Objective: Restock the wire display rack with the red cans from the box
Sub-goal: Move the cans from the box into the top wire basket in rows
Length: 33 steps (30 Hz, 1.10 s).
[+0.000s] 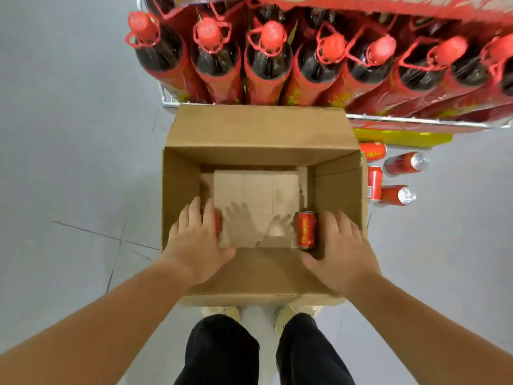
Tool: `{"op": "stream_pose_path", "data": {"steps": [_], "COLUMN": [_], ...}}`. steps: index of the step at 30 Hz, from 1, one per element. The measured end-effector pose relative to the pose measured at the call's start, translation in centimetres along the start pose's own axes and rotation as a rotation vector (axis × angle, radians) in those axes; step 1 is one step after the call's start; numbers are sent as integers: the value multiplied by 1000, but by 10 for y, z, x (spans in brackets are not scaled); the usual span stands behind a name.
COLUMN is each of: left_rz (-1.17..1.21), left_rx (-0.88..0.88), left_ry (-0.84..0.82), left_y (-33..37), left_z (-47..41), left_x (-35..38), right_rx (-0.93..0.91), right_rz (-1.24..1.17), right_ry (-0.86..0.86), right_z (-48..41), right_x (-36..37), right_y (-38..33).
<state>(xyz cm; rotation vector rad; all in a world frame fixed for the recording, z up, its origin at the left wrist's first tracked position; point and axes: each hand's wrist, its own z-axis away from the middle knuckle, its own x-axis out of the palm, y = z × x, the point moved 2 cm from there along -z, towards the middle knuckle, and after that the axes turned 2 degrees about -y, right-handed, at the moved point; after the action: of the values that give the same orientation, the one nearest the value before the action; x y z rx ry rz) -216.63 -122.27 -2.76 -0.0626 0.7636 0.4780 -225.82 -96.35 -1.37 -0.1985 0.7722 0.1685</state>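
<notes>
An open cardboard box (183,190) stands on the floor in front of my feet. Two red cans stand inside on a loose cardboard sheet (258,195). My left hand (194,237) lies over the left red can (218,224), fingers stretched out, hiding all but a sliver of it. The right red can (305,230) stands upright and in full view. My right hand (340,251) is just to its right, fingers apart, thumb at the can's base. The wire display rack (416,120) is beyond the box.
Large dark bottles with red caps (269,51) fill the rack's shelf above the box. Several red cans (397,194) lie on the grey tiled floor right of the box, below a yellow strip (402,138). My shoes and dark trousers (222,354) are at the bottom.
</notes>
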Motion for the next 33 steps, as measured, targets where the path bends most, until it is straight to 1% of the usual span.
{"op": "stream_pose_path", "data": {"steps": [5, 10, 12, 15, 17, 19, 21, 23, 26, 30, 33], "left_rz": [58, 100, 160, 319, 396, 425, 393, 326, 354, 408, 467], "left_rx": [-65, -130, -195, -336, -409, -447, -461, -445, -423, -324, -367], "left_ry": [-111, -180, -215, -252, -254, -222, -160, -148, -209, -302, -310], "left_y": [-2, -6, -13, -27, -35, -40, -42, -41, -41, -29, -10], "left_z": [-57, -98, -111, -126, -135, -141, -146, -149, -153, -160, -164], "left_x": [59, 99, 113, 134, 145, 152, 157, 161, 169, 181, 188], "right_rx": [43, 156, 217, 315, 379, 413, 433, 440, 409, 394, 422], "right_rz": [-81, -240, -301, -374, -379, -375, -394, -387, -367, -382, -391], "right_ry": [-74, -148, -183, -209, -192, -139, -92, -82, -132, -180, -196], "right_z": [-53, -100, -116, -136, -147, -155, -162, -167, -174, -180, -185], "right_x": [68, 116, 131, 151, 160, 167, 171, 174, 180, 191, 199], "right_y": [19, 26, 30, 32, 31, 30, 29, 28, 30, 29, 25]}}
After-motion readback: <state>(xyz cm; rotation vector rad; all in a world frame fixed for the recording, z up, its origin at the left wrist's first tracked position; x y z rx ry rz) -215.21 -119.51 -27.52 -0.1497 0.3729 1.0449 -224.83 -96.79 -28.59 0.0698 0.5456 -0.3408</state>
